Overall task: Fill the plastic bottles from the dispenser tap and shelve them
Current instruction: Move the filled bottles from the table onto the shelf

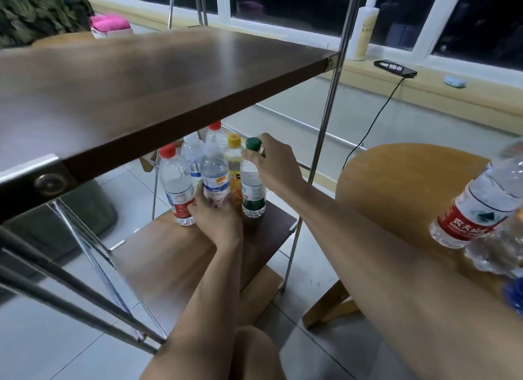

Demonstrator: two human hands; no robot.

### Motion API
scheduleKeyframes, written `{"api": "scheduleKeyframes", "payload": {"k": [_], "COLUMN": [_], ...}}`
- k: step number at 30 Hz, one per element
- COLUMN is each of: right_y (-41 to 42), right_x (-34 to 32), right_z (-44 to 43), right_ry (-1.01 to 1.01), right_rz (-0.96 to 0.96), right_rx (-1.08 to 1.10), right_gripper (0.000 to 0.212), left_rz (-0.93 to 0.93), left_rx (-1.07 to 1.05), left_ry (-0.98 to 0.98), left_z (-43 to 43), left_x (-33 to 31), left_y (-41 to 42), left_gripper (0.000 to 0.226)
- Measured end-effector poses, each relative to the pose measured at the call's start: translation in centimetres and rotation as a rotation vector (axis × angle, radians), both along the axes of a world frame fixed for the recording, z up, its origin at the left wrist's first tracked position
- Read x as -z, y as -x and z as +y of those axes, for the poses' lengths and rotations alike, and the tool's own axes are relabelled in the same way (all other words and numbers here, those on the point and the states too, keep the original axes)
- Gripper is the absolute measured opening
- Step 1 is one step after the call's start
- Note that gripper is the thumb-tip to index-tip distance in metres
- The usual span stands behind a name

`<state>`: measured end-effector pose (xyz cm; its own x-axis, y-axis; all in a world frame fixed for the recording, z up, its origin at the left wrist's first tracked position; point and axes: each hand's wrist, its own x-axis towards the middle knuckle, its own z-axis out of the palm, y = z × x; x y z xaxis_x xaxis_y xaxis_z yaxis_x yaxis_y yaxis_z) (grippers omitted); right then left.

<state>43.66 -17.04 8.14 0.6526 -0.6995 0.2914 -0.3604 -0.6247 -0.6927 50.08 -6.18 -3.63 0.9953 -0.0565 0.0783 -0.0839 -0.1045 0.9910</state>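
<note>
Down on the lower shelf (158,255), the left grip (215,221) clasps the white-capped bottle (213,175) (near its base); just right, the right grip (271,161) pinches the green-capped bottle (252,187) at its neck.

Single wide-angle head view, facing forward-down, under upper shelf board (169,76) onto lower shelf (158,255), near.

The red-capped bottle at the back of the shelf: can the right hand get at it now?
Probably not directly: the right hand grips the green-capped bottle, and the yellow-capped bottle stands between that hand and the back red-capped bottle.
</note>
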Motion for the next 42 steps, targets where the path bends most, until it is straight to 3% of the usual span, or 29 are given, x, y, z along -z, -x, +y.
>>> {"api": "scheduleKeyframes", "payload": {"k": [7,11,17,21,35,42], "right_y": [1.1,3.5,10.0,16.1,35.7,40.1], "right_x": [-0.5,-1.1,-1.9,-2.6,-6.4,-12.5], "right_z": [1.1,2.3,5.3,7.3,7.1,3.2], "right_ry": [-0.024,-0.039,-0.085,-0.098,0.02,0.216], "right_rz": [-0.013,0.022,-0.011,-0.01,-0.144,0.024], "right_rx": [-0.015,-0.007,0.057,0.142,0.497,0.692], "right_gripper": [0.032,0.046,0.045,0.04,0.022,0.024], "left_rz": [0.086,0.076,0.022,-0.054,-0.255,-0.408], "left_rx": [-0.003,0.048,0.299,0.477,0.989,1.071], "left_ry": [0.004,0.021,-0.023,-0.092,-0.143,-0.105], "left_z": [1.4,3.2,5.0,5.0,-0.7,-6.5], "left_x": [-0.1,-0.7,-2.7,-4.4,-9.0,-12.1], "left_y": [1.1,3.4,7.7,11.4,25.9,29.4], "left_gripper": [0.067,0.053,0.025,0.019,0.029,0.051]}}
